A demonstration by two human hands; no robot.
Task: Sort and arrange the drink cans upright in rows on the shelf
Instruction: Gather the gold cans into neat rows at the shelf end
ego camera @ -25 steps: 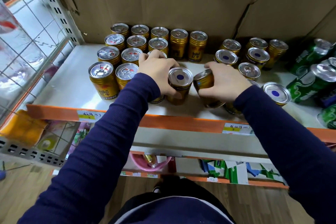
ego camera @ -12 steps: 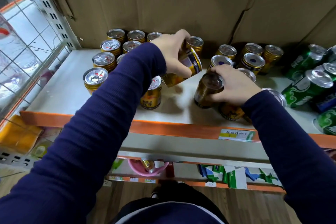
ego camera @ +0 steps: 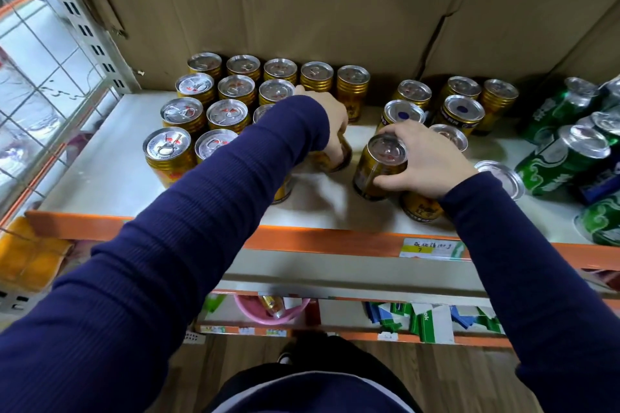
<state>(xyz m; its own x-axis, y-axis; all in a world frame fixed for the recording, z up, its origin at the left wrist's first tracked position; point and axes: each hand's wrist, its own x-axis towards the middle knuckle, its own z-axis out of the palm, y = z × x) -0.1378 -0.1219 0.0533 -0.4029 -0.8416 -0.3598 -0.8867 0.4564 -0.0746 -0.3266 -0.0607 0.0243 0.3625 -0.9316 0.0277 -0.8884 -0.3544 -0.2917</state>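
Several gold drink cans (ego camera: 169,152) stand upright in rows on the left of the white shelf (ego camera: 110,174). My left hand (ego camera: 330,124) grips a gold can (ego camera: 332,159) from above, set down beside those rows; the hand hides most of it. My right hand (ego camera: 424,161) holds another gold can (ego camera: 380,166) by its side, standing slightly tilted in the middle of the shelf. A looser group of gold cans (ego camera: 463,114) stands behind and right of that hand, and one gold can (ego camera: 421,208) sits under my right wrist.
Green cans (ego camera: 563,157) lie on their sides at the right end of the shelf. Cardboard (ego camera: 302,10) lines the back. A wire grid panel (ego camera: 40,84) closes the left side. An orange rail (ego camera: 318,241) with a price label (ego camera: 431,248) edges the front. Lower shelves hold a pink bowl (ego camera: 271,310).
My left hand has brought its lifted, tilted can down onto the shelf by the rows. My right hand has turned its can more upright and shifted it slightly left.
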